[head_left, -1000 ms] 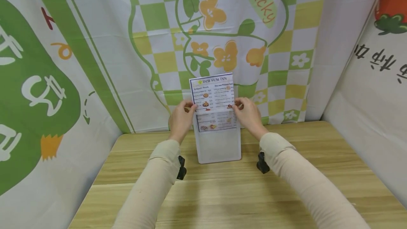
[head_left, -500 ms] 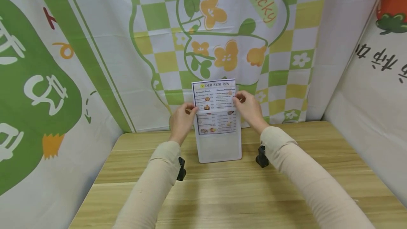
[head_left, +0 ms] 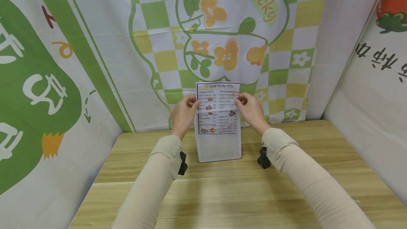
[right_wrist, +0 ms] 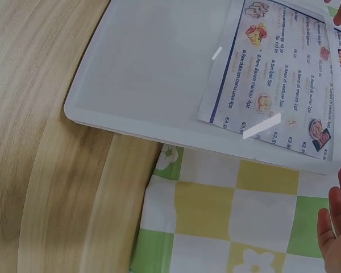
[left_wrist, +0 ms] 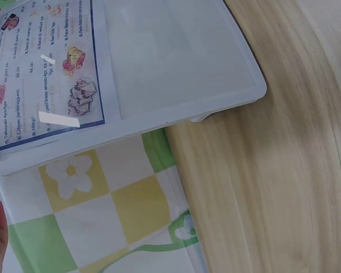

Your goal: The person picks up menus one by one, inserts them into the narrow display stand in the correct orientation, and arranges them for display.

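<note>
A printed "DIM SUM INN" menu sheet (head_left: 217, 98) stands partly inside an upright display stand (head_left: 219, 147) with a white border. Its lower part sits behind the clear front; the top rises above the stand. My left hand (head_left: 183, 116) pinches the sheet's left edge, thumb in front. At the right edge, my right hand (head_left: 252, 113) pinches at about the same height. In the left wrist view, the menu's lower end (left_wrist: 48, 85) shows through the glossy cover. Fingers (right_wrist: 339, 219) reach behind the stand in the right wrist view.
The stand rests on a wood-grain table (head_left: 219, 193) near its back edge. Close behind hangs a green and yellow checked cloth (head_left: 229, 20), with printed cloths at both sides. Black wrist-worn devices (head_left: 263, 158) hang below the sleeves.
The menu sheet has slid lower, moved slightly right and straightened, its top edge now nearly level. My right hand regripped higher, then my left hand moved up its edge. The stand stays put.
</note>
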`<state>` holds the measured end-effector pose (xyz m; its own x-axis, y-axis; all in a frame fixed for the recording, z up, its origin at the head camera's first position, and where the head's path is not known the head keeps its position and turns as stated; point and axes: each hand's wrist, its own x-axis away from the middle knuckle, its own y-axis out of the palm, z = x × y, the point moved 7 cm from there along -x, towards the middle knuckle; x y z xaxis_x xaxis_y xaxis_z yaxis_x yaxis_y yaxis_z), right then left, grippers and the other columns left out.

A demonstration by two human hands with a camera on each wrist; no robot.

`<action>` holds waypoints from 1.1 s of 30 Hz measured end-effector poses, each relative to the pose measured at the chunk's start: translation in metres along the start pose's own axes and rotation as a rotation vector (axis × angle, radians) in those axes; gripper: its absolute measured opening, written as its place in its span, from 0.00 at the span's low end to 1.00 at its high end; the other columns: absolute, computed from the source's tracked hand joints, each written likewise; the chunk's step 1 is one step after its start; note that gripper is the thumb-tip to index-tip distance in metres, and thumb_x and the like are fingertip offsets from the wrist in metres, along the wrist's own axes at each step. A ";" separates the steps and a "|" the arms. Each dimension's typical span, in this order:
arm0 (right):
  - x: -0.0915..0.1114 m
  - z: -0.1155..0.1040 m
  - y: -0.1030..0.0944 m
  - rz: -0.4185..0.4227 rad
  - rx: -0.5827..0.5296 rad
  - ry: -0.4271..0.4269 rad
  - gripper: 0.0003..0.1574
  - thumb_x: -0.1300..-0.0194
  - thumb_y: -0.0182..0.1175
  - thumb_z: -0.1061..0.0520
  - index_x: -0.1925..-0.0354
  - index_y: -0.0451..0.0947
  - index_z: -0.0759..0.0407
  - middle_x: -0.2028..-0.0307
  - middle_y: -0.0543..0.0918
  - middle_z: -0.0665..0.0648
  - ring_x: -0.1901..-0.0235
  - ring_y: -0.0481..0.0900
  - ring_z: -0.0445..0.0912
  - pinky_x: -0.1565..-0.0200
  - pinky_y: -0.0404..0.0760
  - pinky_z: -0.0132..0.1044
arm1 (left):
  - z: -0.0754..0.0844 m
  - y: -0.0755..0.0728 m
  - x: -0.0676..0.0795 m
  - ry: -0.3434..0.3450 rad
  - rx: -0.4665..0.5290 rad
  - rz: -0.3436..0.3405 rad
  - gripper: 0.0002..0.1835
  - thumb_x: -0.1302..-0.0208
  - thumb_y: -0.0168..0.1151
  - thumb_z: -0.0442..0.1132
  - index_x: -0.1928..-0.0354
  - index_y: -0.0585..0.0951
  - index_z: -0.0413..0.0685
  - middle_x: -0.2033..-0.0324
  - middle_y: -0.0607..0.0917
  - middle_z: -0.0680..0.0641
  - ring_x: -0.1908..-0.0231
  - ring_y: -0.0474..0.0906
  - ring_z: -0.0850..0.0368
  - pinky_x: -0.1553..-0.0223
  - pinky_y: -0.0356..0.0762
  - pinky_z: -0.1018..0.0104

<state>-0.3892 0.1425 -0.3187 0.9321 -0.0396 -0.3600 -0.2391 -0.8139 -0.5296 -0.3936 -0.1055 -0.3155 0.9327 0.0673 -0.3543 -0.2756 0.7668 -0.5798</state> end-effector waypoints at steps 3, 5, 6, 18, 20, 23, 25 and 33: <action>0.000 0.000 0.000 -0.010 0.005 0.004 0.15 0.27 0.57 0.53 0.50 0.78 0.62 0.58 0.82 0.60 0.61 0.76 0.52 0.60 0.76 0.43 | 0.003 0.000 -0.002 0.004 -0.003 0.013 0.15 0.30 0.60 0.52 0.50 0.82 0.54 0.61 0.85 0.54 0.62 0.78 0.57 0.63 0.74 0.61; -0.001 0.000 0.000 -0.019 0.005 0.008 0.16 0.26 0.57 0.53 0.49 0.78 0.62 0.57 0.82 0.59 0.60 0.76 0.51 0.60 0.76 0.44 | 0.003 0.000 -0.002 0.006 -0.003 0.018 0.14 0.30 0.60 0.52 0.50 0.82 0.53 0.61 0.85 0.53 0.62 0.78 0.57 0.63 0.73 0.61; -0.001 -0.001 -0.001 -0.023 0.002 0.009 0.16 0.26 0.57 0.53 0.48 0.78 0.62 0.57 0.82 0.59 0.60 0.76 0.51 0.60 0.76 0.44 | 0.004 0.000 -0.001 0.008 -0.003 0.022 0.14 0.30 0.60 0.51 0.51 0.82 0.53 0.61 0.85 0.53 0.62 0.78 0.57 0.63 0.73 0.61; -0.006 -0.010 -0.002 -0.007 -0.048 0.012 0.17 0.29 0.61 0.49 0.53 0.78 0.61 0.61 0.80 0.59 0.60 0.75 0.51 0.63 0.74 0.41 | -0.005 0.003 0.006 0.011 -0.022 0.012 0.12 0.30 0.61 0.49 0.53 0.82 0.52 0.61 0.85 0.52 0.61 0.79 0.56 0.62 0.73 0.60; -0.005 -0.010 -0.002 -0.012 -0.041 0.010 0.16 0.29 0.61 0.49 0.54 0.78 0.61 0.62 0.80 0.58 0.61 0.74 0.50 0.64 0.73 0.41 | -0.006 0.003 0.006 0.008 -0.029 0.009 0.13 0.30 0.61 0.50 0.53 0.83 0.52 0.60 0.85 0.52 0.61 0.79 0.56 0.63 0.73 0.60; -0.004 -0.010 -0.001 -0.025 -0.029 0.006 0.15 0.29 0.61 0.50 0.55 0.78 0.61 0.63 0.80 0.58 0.62 0.75 0.50 0.65 0.73 0.40 | -0.005 0.002 0.005 0.010 -0.032 0.015 0.14 0.30 0.60 0.52 0.53 0.82 0.52 0.61 0.85 0.52 0.61 0.79 0.55 0.63 0.73 0.59; -0.003 -0.008 0.000 -0.031 -0.020 0.003 0.15 0.28 0.60 0.50 0.55 0.79 0.61 0.64 0.80 0.58 0.62 0.75 0.50 0.65 0.74 0.40 | -0.004 0.001 0.005 0.011 -0.027 0.017 0.14 0.30 0.60 0.52 0.52 0.82 0.52 0.61 0.85 0.51 0.62 0.79 0.55 0.63 0.74 0.59; 0.001 -0.005 0.005 -0.050 0.010 -0.001 0.15 0.29 0.61 0.52 0.53 0.79 0.63 0.63 0.81 0.59 0.61 0.76 0.51 0.62 0.76 0.41 | 0.001 -0.002 0.005 0.020 -0.024 0.019 0.15 0.29 0.59 0.53 0.51 0.81 0.52 0.61 0.84 0.51 0.64 0.79 0.54 0.65 0.74 0.59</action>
<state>-0.3886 0.1357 -0.3181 0.9428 0.0016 -0.3333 -0.1948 -0.8088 -0.5548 -0.3887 -0.1063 -0.3156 0.9222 0.0689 -0.3804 -0.2994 0.7498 -0.5900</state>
